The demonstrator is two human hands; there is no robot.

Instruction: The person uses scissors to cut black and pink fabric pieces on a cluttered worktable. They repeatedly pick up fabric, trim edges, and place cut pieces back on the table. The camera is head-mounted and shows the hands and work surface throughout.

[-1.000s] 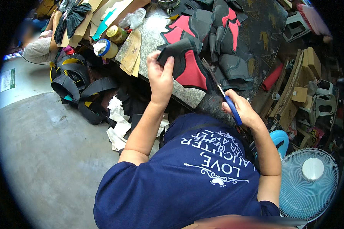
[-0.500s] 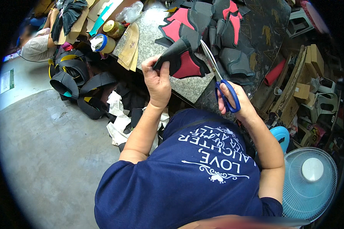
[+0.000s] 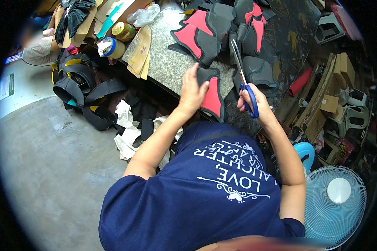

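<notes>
Just right of the left hand (image 3: 191, 91), which is spread wide, the red-and-black piece (image 3: 213, 99) is seen at the table's (image 3: 165, 62) near edge, contact unclear; blue-handled scissors (image 3: 242, 78) are gripped in the right hand (image 3: 257, 105)!

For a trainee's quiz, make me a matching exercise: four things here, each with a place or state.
Column one:
1. Scissors
2. Fan
3. Plastic bag
4. Lowest red-and-dark piece

Column two:
A. By the thumb of the left hand
B. Picture's lower right
C. Crumpled, see-through
D. In the right hand

Pairs: 1-D, 2-B, 3-C, 4-A
</notes>
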